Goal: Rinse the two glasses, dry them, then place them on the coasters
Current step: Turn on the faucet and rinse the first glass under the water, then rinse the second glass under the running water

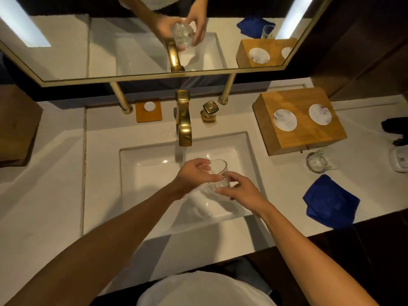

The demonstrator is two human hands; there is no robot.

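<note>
A clear cut glass [217,175] is held tilted over the white sink basin [154,171], a little in front of the gold faucet [184,120]. My left hand [194,175] grips its rim side and my right hand [240,188] grips its base side. A second clear glass [320,161] stands on the counter to the right, just in front of a wooden box [309,135]. Two round white coasters [284,119] [320,114] lie on top of that box. A folded blue cloth [331,202] lies on the counter near the front right edge.
A gold tap handle [209,111] stands right of the faucet. A small wooden tray with a white round item [149,110] sits behind the basin on the left. A mirror [132,40] hangs above. A white object [399,159] and a dark object [395,129] lie at far right.
</note>
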